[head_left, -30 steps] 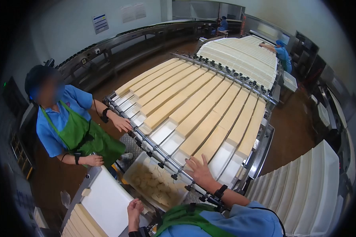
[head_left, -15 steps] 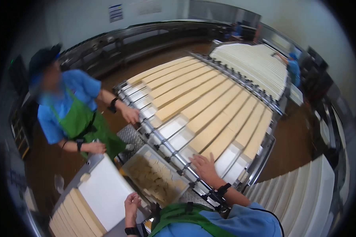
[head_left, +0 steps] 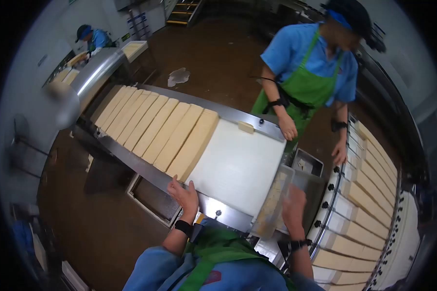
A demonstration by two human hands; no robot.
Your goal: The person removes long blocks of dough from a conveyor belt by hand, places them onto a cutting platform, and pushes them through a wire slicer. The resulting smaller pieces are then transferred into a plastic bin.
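Observation:
My left hand point(head_left: 183, 195) is at the near edge of a conveyor, its fingers apart and fingertips right at the near end of the last long cream-coloured block point(head_left: 194, 143). Several similar blocks lie side by side to the left of it on the white belt point(head_left: 235, 165). Smeared by motion, my right hand point(head_left: 294, 207) hangs over the right side of a clear bin point(head_left: 285, 175) holding pale scraps point(head_left: 267, 206). How its fingers are set does not show.
Across the belt stands a co-worker point(head_left: 308, 68) in a green apron, one hand by the conveyor's far corner. A slatted rack point(head_left: 325, 213) with more cream-coloured blocks point(head_left: 369, 208) runs along the right. Another person point(head_left: 98, 39) works at the far left, beyond a metal roller housing point(head_left: 99, 70).
My view has swung left from the rack to the conveyor. My right hand has left the blocks on the rack. My left hand has come to the end of a block on the belt.

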